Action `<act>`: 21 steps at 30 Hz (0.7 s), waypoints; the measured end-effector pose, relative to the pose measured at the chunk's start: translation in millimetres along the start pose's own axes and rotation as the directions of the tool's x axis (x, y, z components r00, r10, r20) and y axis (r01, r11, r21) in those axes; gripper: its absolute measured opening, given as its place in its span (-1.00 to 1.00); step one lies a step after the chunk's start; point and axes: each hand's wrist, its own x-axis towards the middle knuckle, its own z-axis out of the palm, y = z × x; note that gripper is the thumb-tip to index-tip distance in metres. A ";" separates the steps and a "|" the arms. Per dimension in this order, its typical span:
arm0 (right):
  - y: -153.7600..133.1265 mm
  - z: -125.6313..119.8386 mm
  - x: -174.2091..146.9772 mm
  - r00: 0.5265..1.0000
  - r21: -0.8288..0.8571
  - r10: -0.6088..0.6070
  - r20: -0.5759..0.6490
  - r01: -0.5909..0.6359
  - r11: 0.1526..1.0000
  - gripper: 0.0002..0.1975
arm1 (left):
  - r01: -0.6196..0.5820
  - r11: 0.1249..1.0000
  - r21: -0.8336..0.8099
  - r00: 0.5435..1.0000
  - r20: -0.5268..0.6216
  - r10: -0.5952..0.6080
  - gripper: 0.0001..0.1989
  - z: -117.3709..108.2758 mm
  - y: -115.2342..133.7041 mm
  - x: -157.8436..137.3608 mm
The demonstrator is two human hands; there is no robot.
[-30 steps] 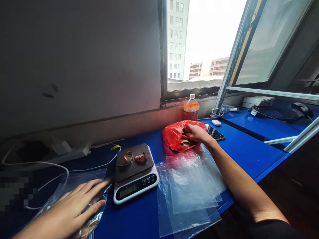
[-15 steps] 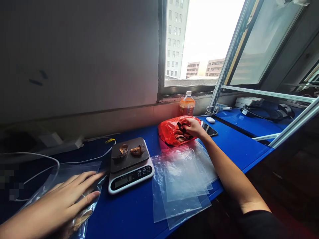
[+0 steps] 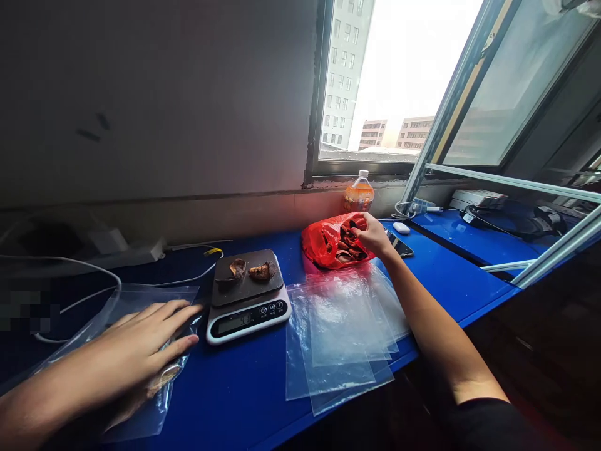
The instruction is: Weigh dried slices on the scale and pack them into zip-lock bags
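Note:
My left hand lies with fingers outstretched on a clear plastic bag that has brownish dried pieces under the palm. To its right, a white kitchen scale carries two dark brown dried pieces, which look like mushroom or peel, on its grey plate. Its display digits are hard to read. My right hand is at the opening of a red plastic bag full of similar dark dried pieces. Its fingers are pinched together at the pieces; what is between them is hidden.
Several flat clear bags overlap near the blue table's front edge. Behind the red bag stand a bottle of orange liquid, a phone and a white case. White cables run along the left. A metal frame rises at right.
The view has shifted slightly. My right hand has moved a little toward the right side of the red bag's opening, uncovering more of the pieces. My left hand stays on the clear bag.

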 end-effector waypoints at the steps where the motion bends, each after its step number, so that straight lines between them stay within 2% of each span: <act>1: -0.4 -0.4 -0.6 1.000 0.011 0.009 0.004 -0.009 1.000 -0.62 | 0.015 1.000 -0.002 0.998 0.067 -0.014 -0.35 -3.9 2.8 -1.1; 3: -0.9 -1.7 -0.7 1.000 0.021 0.020 0.000 -0.020 1.000 -0.61 | 0.045 0.999 -0.009 0.990 0.134 -0.043 -0.33 -5.2 0.8 -2.9; 8: -4.5 -6.7 2.4 0.996 -0.029 0.018 -0.092 -0.020 0.999 -0.59 | 0.068 0.995 -0.070 0.995 0.072 -0.063 -0.37 13.9 -23.0 -5.6; 13: -10.6 -8.8 -0.1 0.985 -0.053 0.018 -0.171 -0.028 0.998 -0.73 | 0.053 0.999 0.001 0.993 0.105 -0.052 -0.31 7.0 -9.9 -6.4; 17: -14.7 -10.2 -3.2 0.985 0.097 0.053 -0.162 -0.037 0.995 -0.77 | 0.056 0.997 0.046 0.988 0.139 -0.062 -0.27 -2.4 3.8 -5.9; 21: -19.5 -11.7 -2.8 0.984 0.249 0.123 -0.131 -0.088 0.965 -0.78 | 0.060 0.997 0.052 0.989 0.129 -0.066 -0.29 -0.6 5.4 -6.7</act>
